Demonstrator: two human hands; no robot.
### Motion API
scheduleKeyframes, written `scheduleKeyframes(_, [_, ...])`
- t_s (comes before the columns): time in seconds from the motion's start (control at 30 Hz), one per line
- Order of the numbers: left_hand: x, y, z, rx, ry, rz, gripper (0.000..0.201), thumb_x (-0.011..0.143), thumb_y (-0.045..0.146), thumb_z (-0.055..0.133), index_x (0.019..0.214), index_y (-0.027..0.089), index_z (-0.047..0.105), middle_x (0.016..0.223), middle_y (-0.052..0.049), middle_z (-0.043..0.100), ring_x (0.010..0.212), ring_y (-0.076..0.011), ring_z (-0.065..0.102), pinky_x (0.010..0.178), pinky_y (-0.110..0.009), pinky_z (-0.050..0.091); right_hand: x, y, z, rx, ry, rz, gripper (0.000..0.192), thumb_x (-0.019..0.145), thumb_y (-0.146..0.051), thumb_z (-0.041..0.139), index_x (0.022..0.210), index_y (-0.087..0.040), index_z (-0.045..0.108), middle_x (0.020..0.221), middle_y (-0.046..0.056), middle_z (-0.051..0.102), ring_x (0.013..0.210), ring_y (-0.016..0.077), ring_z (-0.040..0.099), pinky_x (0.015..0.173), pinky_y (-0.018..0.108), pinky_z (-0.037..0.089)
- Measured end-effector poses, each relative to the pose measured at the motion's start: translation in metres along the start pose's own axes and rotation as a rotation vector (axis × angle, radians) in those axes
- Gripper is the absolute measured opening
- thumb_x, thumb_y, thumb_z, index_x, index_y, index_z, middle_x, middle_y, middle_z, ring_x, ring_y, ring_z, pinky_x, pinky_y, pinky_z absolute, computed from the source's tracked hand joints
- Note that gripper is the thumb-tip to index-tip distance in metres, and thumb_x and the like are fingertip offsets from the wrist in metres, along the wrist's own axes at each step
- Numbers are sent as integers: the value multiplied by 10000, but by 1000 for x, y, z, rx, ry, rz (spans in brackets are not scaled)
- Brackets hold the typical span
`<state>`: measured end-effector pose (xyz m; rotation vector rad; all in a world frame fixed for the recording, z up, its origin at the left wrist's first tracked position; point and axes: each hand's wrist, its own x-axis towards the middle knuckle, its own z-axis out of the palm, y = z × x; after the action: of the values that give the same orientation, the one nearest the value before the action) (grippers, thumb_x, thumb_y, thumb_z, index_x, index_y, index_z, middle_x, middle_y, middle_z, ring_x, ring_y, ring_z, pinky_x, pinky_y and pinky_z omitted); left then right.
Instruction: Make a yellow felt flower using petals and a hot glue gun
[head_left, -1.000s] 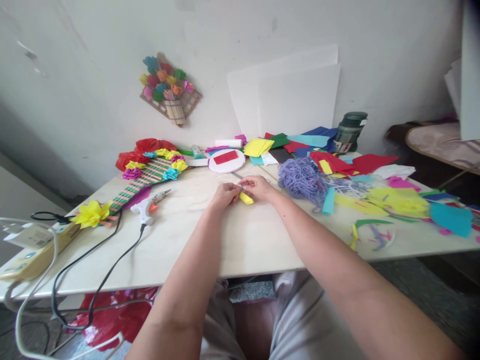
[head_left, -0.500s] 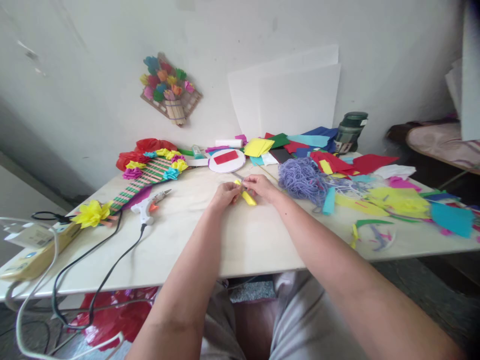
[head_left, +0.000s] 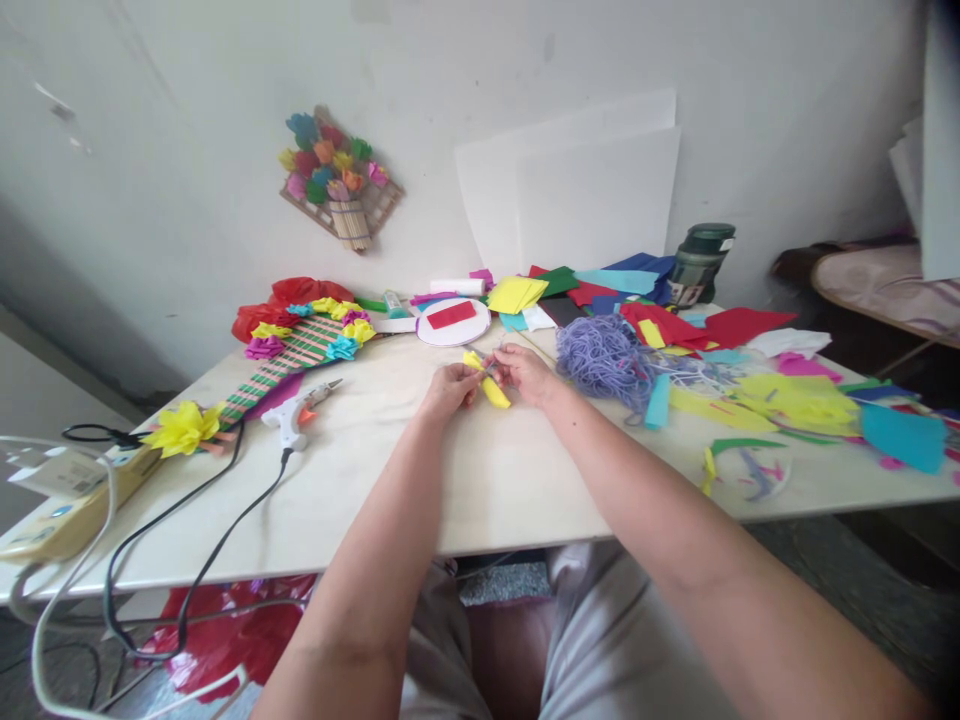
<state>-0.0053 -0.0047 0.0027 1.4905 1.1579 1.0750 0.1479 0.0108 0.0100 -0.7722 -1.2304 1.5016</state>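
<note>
A small yellow paper strip (head_left: 487, 383) is sitting at the middle of the frame, just above the pale table (head_left: 480, 480), tilting from upper left to lower right. The left hand (head_left: 448, 388) is pinching its left side with fingers curled close; the right hand (head_left: 526, 373) is closing on its upper end from the right, fingertips nearly meeting the left's. Something thin and pale is showing between the fingertips, too small to identify. Just right of the hands, a heap of purple yarn (head_left: 604, 358) is lying, and past it coloured paper scraps (head_left: 795, 400) are spreading toward the right edge. Just above the hands, a white disc with a red rectangle (head_left: 453, 320) is resting. Left of centre, a glue gun (head_left: 298, 412) is lying with its black cord trailing to the lower left, beside a striped panel edged with paper flowers (head_left: 300, 345). A dark green flask (head_left: 700, 262) is standing upper right, near the wall.
</note>
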Motion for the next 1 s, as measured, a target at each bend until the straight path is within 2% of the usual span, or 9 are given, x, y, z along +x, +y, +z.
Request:
scheduleKeyframes(0.17, [0,0,1,-21,12,-2,200,728,296,637,682,148,511,405,59,469,338,-60,400,389,-187,321,1,3,-1,13,5,-2,130,756,-266,572,687,-163,533,601,-12,607,461,61,458,489,200,377])
scheduleKeyframes(0.5, [0,0,1,-38,41,12,208,736,276,639,653,153,494,417,57,472,348,-64,406,398,-197,353,8,11,-4,52,23,-56,232,636,-339,702,657,-162,554,546,-39,557,503,59,460,518,204,339])
scheduleKeyframes(0.77, [0,3,2,-86,57,-76,164,770,202,610,665,140,499,511,24,557,384,-70,483,425,-200,414,6,8,-1,29,7,-69,265,616,-372,729,652,-163,568,573,-22,595,520,77,500,558,230,381])
scheduleKeyframes(1.0, [-1,4,2,-137,48,-97,170,782,195,599,673,134,484,558,10,570,437,-74,518,488,-220,468,4,7,2,24,48,-103,317,556,-402,753,589,-167,543,506,-52,523,492,61,434,520,218,346])
